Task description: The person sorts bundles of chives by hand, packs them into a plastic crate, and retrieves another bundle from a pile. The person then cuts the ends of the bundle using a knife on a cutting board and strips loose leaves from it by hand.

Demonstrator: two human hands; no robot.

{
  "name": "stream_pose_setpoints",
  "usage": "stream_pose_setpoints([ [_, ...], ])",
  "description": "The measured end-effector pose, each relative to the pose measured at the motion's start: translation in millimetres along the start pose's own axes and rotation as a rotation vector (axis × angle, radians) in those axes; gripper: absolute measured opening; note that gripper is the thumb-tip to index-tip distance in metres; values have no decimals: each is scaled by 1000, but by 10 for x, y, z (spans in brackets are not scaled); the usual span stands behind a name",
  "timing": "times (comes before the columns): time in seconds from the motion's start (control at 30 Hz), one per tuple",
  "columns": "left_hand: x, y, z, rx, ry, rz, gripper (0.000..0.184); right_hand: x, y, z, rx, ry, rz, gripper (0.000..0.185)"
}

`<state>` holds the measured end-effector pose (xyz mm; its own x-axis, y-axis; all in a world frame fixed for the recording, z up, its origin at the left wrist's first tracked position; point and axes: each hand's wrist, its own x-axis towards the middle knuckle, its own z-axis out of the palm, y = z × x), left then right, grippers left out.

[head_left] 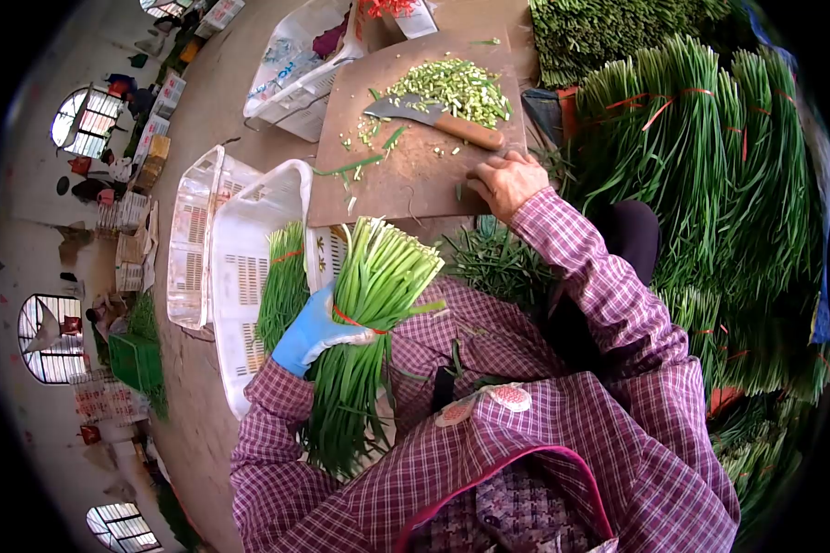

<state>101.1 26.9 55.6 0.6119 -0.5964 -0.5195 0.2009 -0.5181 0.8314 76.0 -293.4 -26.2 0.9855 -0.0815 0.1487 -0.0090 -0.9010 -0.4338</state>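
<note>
My left hand (318, 330), in a blue glove, is closed around a bundle of garlic chives (383, 267). A red band ties the bundle; its pale cut ends point up and its green leaves hang down over my lap. My bare right hand (512, 184) rests at the near right edge of the wooden board (360, 83), fingers curled in; what they hold, if anything, is hidden. Just beyond it lies a knife (452, 122), its wooden handle toward that hand and its blade beside a heap of chopped chive ends (461, 88).
A white plastic basket (235, 249) with another tied chive bundle (284, 286) stands at my left. Behind it, a second white basket (295, 60) holds plastic wrapping. Large stacks of banded chives (682, 166) rise at my right. Loose leaves (498, 267) lie below the board.
</note>
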Motion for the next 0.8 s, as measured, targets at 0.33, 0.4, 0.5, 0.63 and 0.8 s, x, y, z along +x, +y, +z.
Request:
stream_pose_setpoints([
  [0.33, -142, -345, 224, 14, 54, 30, 92, -325, -188, 185, -77, 26, -25, 32],
  [0.4, -155, -454, 211, 232, 158, 157, 93, -405, -380, -194, 257, 166, -40, 35],
  [0.5, -181, -387, 231, 342, 189, 153, 96, -530, -690, -42, 645, 73, -227, 53],
  [0.63, -220, -268, 297, 392, 219, 151, 88, -551, -921, 334, 554, 62, -152, 77],
  [0.8, -175, -627, 373, 539, 320, 207, 87, -547, -746, 829, 662, 118, -204, 63],
])
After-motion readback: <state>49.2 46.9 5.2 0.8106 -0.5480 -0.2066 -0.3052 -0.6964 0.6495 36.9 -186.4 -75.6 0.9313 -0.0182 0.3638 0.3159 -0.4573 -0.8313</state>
